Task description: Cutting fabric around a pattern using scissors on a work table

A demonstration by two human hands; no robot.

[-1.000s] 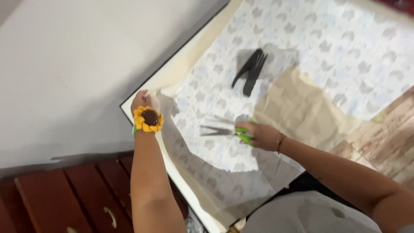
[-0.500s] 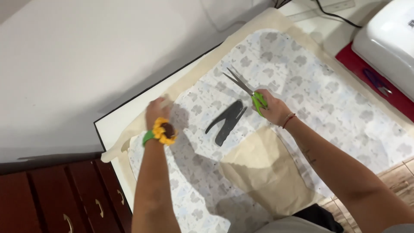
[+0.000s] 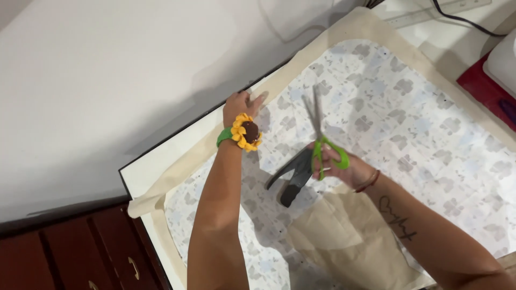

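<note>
**Work Area Surroundings**

A plain white wall point(image 3: 107, 80) fills the upper left of the head view — smooth, matte and evenly lit, with soft shadow along its lower edge where it meets the furniture. Below it, at the lower left, stands a dark reddish-brown wooden cabinet point(image 3: 70, 252) with panelled drawer fronts and metal pull handles point(image 3: 133, 267). The white table point(image 3: 156, 166) has a thin dark edge and runs diagonally from lower left to upper right. Light is diffuse and falls from above — shadows on the surface are soft.
</note>
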